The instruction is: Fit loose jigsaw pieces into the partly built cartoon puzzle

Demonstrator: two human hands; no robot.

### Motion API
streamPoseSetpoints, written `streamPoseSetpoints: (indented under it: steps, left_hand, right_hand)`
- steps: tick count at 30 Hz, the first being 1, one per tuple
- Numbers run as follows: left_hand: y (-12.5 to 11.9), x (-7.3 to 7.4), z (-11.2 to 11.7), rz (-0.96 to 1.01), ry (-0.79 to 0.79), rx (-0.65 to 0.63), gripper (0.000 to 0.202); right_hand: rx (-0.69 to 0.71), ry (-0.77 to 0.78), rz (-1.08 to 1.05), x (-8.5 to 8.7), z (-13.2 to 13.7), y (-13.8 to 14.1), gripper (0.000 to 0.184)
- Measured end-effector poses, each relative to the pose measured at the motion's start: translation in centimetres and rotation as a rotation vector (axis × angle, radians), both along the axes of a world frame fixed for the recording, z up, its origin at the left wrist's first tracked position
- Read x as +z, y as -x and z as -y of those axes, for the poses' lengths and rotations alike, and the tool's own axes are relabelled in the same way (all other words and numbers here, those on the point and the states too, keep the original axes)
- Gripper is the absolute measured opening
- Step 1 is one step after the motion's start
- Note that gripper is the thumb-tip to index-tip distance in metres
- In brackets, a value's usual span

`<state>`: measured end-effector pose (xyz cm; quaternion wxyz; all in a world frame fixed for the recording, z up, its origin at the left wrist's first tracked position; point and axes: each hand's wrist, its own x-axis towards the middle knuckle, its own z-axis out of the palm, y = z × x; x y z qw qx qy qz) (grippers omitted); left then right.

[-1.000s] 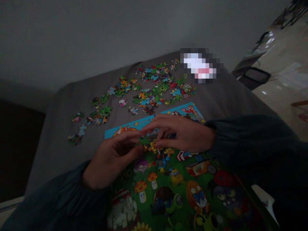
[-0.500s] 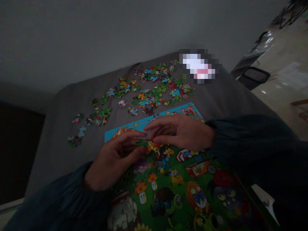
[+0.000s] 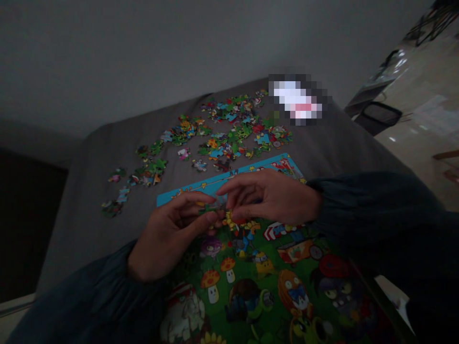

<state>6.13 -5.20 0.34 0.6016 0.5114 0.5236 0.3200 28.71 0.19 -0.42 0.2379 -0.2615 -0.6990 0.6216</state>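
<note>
1. Pinching a small green cardboard jigsaw piece [image 3: 210,208], the left hand [image 3: 168,234] held it over the puzzle's upper edge.
2. The right hand [image 3: 272,198] curled just beside it, fingertips lowered; whether it gripped anything could not be told.
3. The cartoon-printed jigsaw puzzle [image 3: 251,286], with its blue border [image 3: 222,180], lay beneath both hands.
4. Loose interlocking pieces [image 3: 229,131] lay scattered beyond them on grey fabric [image 3: 322,143].

The puzzle board [image 3: 265,168] is blocked at its top edge by the left hand [image 3: 168,234] and right hand [image 3: 276,198]. Passage is offered rightward over the grey cloth [image 3: 344,138]; jigsaw pieces [image 3: 229,129] obstruct the area beyond.
</note>
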Motion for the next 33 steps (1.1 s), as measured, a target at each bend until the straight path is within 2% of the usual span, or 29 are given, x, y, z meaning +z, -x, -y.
streamPoseSetpoints:
  steps: [4,9,13,17,20,25,29,33]
  left_hand:
    - [0.1,0.1,-0.1,-0.009,0.03,-0.039,0.031]
    - [-0.3,-0.2,0.4,-0.016,0.048,-0.152,0.039]
    - [-0.7,-0.5,0.9,0.024,0.043,-0.091,0.049]
    - [-0.6,-0.2,0.8,0.001,-0.017,0.039,0.05]
    - [-0.4,0.0,0.4,0.011,-0.004,0.079,0.051]
    - [-0.1,-0.3,0.1,0.065,0.061,0.111,0.05]
    - [-0.2,-0.4,0.0,0.081,0.063,0.161,0.046]
    - [-0.3,-0.2,0.0,0.023,0.064,0.158,0.049]
  right_hand:
    - [0.045,-0.06,-0.024,0.2,0.2,-0.1,0.046]
    - [0.023,-0.293,-0.053,0.2,0.7,-0.1,0.05]
    - [-0.037,-0.408,-0.088,0.2,0.9,0.0,0.045]
    - [-0.112,-0.279,-0.059,0.7,0.9,0.2,0.047]
    - [-0.06,-0.12,0.034,0.8,0.8,0.3,0.049]
    - [-0.101,0.124,-0.039,0.4,0.5,0.5,0.027]
    - [-0.112,0.104,-0.033,0.3,0.4,0.6,0.014]
    - [-0.111,0.074,-0.001,0.5,0.4,0.6,0.015]
